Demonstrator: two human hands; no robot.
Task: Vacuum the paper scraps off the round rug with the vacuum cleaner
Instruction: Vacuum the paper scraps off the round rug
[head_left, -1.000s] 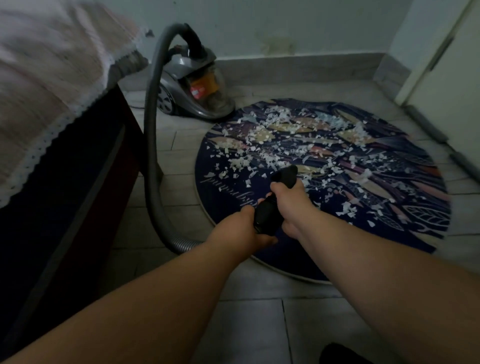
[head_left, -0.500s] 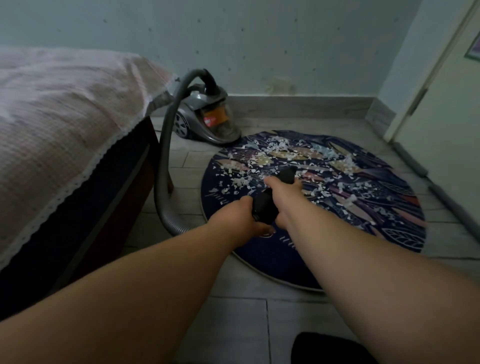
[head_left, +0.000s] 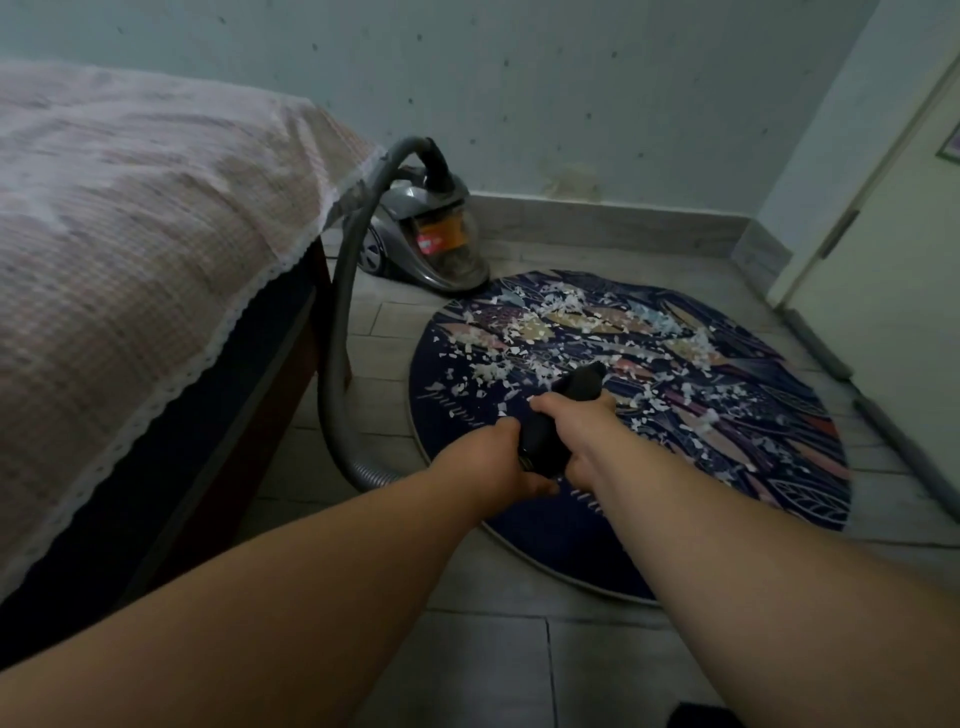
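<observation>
Your two forearms are showing bare from the lower corners of the frame up to the wrists, with no sleeve edge reaching into view on either one. Your left hand (head_left: 498, 462) and right hand (head_left: 582, 436) near the centre are wearing nothing: no gloves, rings, watch or bands are showing. Your fingers are mostly hiding from the camera, so the nails are not readable.
</observation>
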